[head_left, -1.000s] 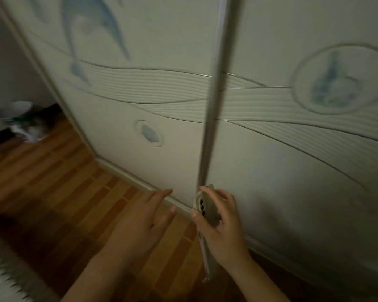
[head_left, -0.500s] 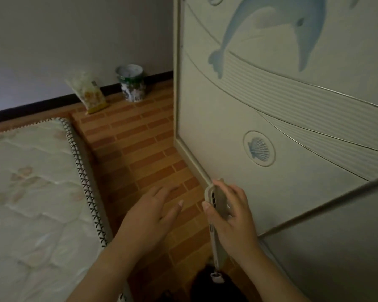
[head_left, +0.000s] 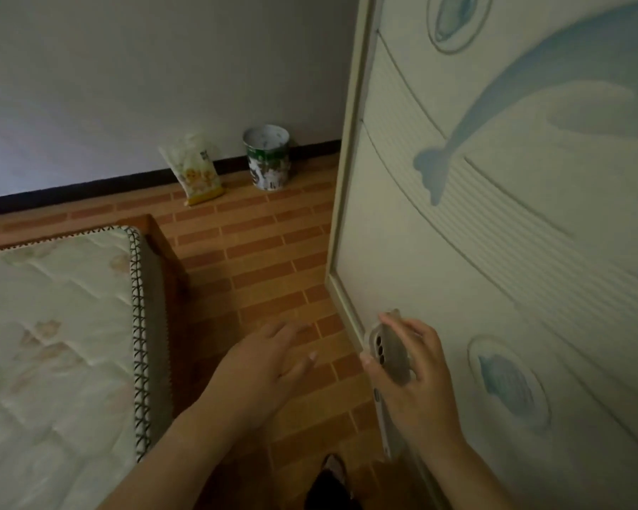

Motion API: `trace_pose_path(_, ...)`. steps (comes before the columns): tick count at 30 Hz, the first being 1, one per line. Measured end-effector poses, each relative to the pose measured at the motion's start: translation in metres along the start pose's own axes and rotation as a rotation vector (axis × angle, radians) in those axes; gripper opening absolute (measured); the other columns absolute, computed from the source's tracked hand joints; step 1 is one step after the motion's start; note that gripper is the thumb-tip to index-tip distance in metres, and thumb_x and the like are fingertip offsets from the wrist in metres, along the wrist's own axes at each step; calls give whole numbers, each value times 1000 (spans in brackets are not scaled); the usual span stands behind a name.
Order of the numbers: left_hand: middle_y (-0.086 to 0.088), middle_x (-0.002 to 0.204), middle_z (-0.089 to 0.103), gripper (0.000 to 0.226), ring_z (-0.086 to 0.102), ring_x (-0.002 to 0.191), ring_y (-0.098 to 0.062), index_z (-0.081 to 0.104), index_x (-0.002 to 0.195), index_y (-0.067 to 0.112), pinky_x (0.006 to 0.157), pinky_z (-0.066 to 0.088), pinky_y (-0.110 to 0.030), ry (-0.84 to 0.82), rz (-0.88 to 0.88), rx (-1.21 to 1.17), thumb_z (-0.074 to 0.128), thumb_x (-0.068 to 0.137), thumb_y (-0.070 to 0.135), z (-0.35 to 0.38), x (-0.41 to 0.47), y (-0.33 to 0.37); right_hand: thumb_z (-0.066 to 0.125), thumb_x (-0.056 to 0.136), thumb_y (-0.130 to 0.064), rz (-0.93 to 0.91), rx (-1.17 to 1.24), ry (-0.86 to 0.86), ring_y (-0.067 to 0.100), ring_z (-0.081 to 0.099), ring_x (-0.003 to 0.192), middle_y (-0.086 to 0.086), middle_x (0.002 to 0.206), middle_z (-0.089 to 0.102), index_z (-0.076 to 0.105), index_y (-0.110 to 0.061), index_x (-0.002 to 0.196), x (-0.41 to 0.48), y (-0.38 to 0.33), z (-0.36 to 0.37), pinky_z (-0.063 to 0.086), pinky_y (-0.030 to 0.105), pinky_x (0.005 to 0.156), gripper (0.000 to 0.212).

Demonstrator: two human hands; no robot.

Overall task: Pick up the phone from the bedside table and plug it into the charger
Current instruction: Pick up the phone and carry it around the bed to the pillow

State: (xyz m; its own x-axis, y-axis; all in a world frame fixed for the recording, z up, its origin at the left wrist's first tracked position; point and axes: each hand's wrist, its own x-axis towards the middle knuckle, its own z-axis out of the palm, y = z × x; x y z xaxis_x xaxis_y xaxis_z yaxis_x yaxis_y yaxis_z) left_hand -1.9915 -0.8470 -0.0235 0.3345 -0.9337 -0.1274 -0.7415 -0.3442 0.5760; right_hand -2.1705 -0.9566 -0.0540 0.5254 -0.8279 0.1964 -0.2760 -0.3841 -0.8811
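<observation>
A pale phone [head_left: 388, 357] in a light case stands on edge in my right hand [head_left: 418, 392], its back with three camera lenses turned to the left. My fingers wrap its top and right side. My left hand [head_left: 264, 366] floats beside it, palm down, fingers spread and holding nothing. Both hands hover over the brick-patterned floor, close to the wardrobe's corner. No charger or bedside table is in view.
A wardrobe [head_left: 501, 230] with a dolphin relief fills the right side. A mattress [head_left: 52, 344] on a wooden frame lies at the left. By the far wall stand a printed bag [head_left: 196, 171] and a green-and-white can [head_left: 267, 156]. Brick-patterned floor [head_left: 258, 252] runs between them.
The view has swung left from the wardrobe doors to the room corner, bringing in the mattress, bag and can. Both hands keep their pose; the phone stays in my right hand.
</observation>
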Motion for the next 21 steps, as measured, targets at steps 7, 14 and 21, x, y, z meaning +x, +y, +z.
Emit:
trace_pose_path(7, 10, 138, 41, 52, 46, 114, -6, 34, 133, 38, 96, 43, -30, 74, -124, -19, 33, 85, 59, -33, 73, -36, 62, 69, -55, -21, 27, -144, -3, 44, 111, -6, 120, 44, 50, -50, 114, 111, 8, 40, 40, 1, 78, 47)
trace_pose_path(14, 4, 138, 43, 49, 47, 119, -16, 40, 133, 29, 94, 41, -31, 252, -339, -18, 41, 89, 50, -91, 128, -133, 55, 68, -68, -115, 44, -336, 5, 43, 117, -9, 124, 40, 48, -59, 114, 231, -10, 137, 41, 12, 90, 48)
trace_pose_path(21, 4, 139, 42, 50, 46, 119, -17, 36, 135, 29, 93, 42, -32, 366, -337, 28, 40, 90, 50, -191, 226, -214, 56, 68, -66, -197, 30, -386, -4, 42, 113, -14, 124, 36, 44, -66, 111, 364, -45, 239, 50, 18, 81, 45)
